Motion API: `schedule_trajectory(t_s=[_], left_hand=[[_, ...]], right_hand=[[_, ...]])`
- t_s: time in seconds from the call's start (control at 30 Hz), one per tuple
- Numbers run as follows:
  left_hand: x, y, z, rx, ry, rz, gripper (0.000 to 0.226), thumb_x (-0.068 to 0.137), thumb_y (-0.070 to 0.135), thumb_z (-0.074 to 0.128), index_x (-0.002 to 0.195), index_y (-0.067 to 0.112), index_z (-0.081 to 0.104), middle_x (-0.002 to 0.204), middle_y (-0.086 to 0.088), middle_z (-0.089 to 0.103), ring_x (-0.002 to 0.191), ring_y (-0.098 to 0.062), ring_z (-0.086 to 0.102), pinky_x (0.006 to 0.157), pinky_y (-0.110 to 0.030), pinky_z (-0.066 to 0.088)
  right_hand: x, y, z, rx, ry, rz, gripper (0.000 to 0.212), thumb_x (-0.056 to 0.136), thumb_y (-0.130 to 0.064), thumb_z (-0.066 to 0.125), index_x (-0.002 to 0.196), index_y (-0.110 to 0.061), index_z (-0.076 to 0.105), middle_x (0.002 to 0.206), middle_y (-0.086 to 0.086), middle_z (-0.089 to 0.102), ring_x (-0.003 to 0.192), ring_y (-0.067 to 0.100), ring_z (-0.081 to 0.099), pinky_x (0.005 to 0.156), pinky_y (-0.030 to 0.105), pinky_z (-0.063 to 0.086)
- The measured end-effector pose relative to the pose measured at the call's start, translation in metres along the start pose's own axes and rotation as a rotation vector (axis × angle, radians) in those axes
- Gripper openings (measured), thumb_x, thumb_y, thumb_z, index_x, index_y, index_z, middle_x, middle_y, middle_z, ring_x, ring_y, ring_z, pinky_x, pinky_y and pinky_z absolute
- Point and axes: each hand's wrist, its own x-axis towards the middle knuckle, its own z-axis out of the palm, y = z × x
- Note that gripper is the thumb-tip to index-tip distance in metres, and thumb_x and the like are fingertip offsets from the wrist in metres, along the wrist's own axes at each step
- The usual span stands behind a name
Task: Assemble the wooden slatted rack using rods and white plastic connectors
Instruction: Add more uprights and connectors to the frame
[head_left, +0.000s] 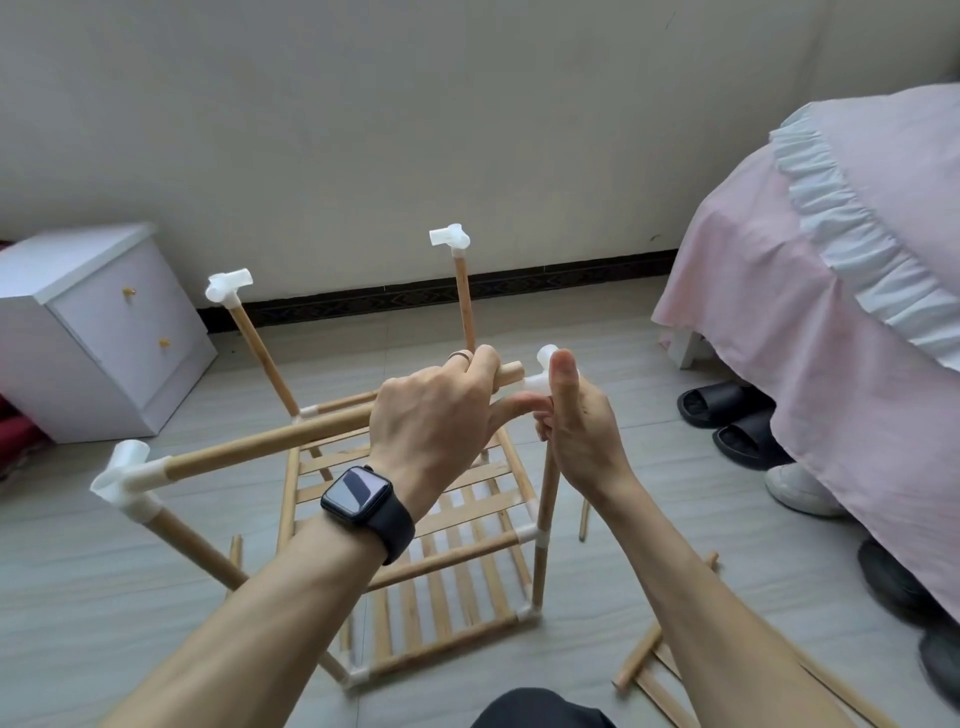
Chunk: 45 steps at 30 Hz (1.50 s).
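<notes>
Fingers of my left hand (436, 410) curl round a rod (270, 441), its free end just beside the white connector (537, 383) my right hand (582, 431) pinches atop the rack (452, 558) on the floor (78, 597).

Rack (415, 545) on floor centre; nightstand (98, 332) left by wall; bed (841, 291) right, slippers (727, 421) under its edge.

Smooth pale wooden rods (270, 441), glossy white plastic connectors (124, 480), matt pink cloth bedcover (831, 322).
</notes>
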Motion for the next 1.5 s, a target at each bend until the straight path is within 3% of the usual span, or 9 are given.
schedule_trajectory(t_s=[0.43,0.6,0.73,0.83,0.97,1.07,1.23,1.33,1.5], left_hand=[[-0.005,0.007,0.003,0.063,0.032,0.049,0.054,0.099,0.066,0.031,0.085,0.019,0.053,0.061,0.008,0.045,0.043,-0.021,0.054,0.041,-0.023,0.024],[-0.006,0.003,0.01,0.118,-0.022,0.073,0.045,0.104,0.058,0.025,0.091,0.02,0.045,0.071,0.006,0.049,0.048,-0.021,0.044,0.042,-0.027,0.016],[-0.005,0.001,0.011,0.033,-0.104,0.069,0.037,0.107,0.051,0.024,0.098,0.021,0.044,0.082,0.009,0.045,0.058,-0.018,0.043,0.045,-0.031,0.028],[-0.009,-0.014,-0.005,-0.17,-0.201,0.081,0.035,0.104,0.053,0.03,0.113,0.025,0.049,0.097,0.01,0.054,0.078,-0.011,0.053,0.062,-0.028,0.043],[-0.034,-0.082,-0.045,-0.15,-0.137,-0.069,0.044,0.098,0.06,0.03,0.112,0.03,0.059,0.103,0.01,0.06,0.096,-0.012,0.054,0.078,-0.033,0.041],[-0.062,-0.145,-0.064,-0.031,-0.095,-0.415,0.029,0.098,0.05,0.047,0.106,0.028,0.065,0.106,0.002,0.062,0.102,-0.022,0.056,0.079,-0.04,0.042],[-0.099,-0.169,-0.059,-0.921,-0.076,-1.153,0.017,0.102,0.026,0.052,0.108,0.014,0.063,0.103,-0.007,0.065,0.088,-0.023,0.065,0.068,-0.033,0.049],[-0.107,-0.162,-0.052,-1.232,0.08,-1.206,0.018,0.103,0.017,0.045,0.107,0.007,0.061,0.078,-0.007,0.06,0.058,-0.014,0.058,0.056,-0.028,0.047],[-0.105,-0.158,-0.047,-1.226,0.232,-1.182,0.018,0.104,0.012,0.043,0.098,0.01,0.06,0.066,0.001,0.049,0.044,-0.005,0.042,0.043,-0.02,0.036]], right_hand=[[-0.007,-0.006,-0.005,0.046,0.018,0.019,0.115,0.074,-0.095,0.03,0.109,0.012,0.053,0.061,0.001,0.036,0.064,0.022,0.037,0.064,0.042,0.037],[-0.003,-0.014,0.006,-0.037,-0.091,-0.066,0.069,0.099,-0.069,0.018,0.067,-0.038,0.071,0.054,-0.01,0.042,0.056,0.01,0.039,0.06,0.037,0.038],[0.0,-0.011,0.006,-0.003,-0.106,-0.065,0.068,0.099,-0.071,0.027,0.069,-0.027,0.069,0.059,0.015,0.035,0.056,0.016,0.036,0.055,0.036,0.037],[-0.001,-0.003,0.004,0.062,-0.064,-0.008,0.066,0.095,-0.071,0.04,0.078,-0.009,0.057,0.055,-0.004,0.038,0.051,0.009,0.037,0.052,0.028,0.035],[-0.002,-0.002,0.004,0.098,-0.021,-0.015,0.046,0.097,-0.056,0.046,0.069,-0.019,0.044,0.053,-0.009,0.04,0.049,0.007,0.036,0.05,0.025,0.034],[0.0,-0.008,0.006,0.077,-0.023,-0.014,0.046,0.095,-0.055,0.052,0.069,-0.017,0.048,0.054,-0.007,0.044,0.05,0.009,0.041,0.051,0.026,0.038],[0.009,-0.011,0.003,0.099,-0.092,0.032,0.036,0.099,-0.04,0.052,0.07,-0.019,0.049,0.061,-0.002,0.05,0.057,0.014,0.048,0.062,0.032,0.045],[0.012,-0.012,0.002,0.105,-0.12,0.06,0.032,0.09,-0.043,0.051,0.067,-0.022,0.046,0.055,-0.006,0.046,0.05,0.01,0.042,0.057,0.031,0.04],[0.011,-0.013,0.01,0.068,-0.039,0.095,0.027,0.083,-0.043,0.049,0.063,-0.025,0.046,0.052,-0.009,0.043,0.048,0.008,0.039,0.056,0.032,0.037]])
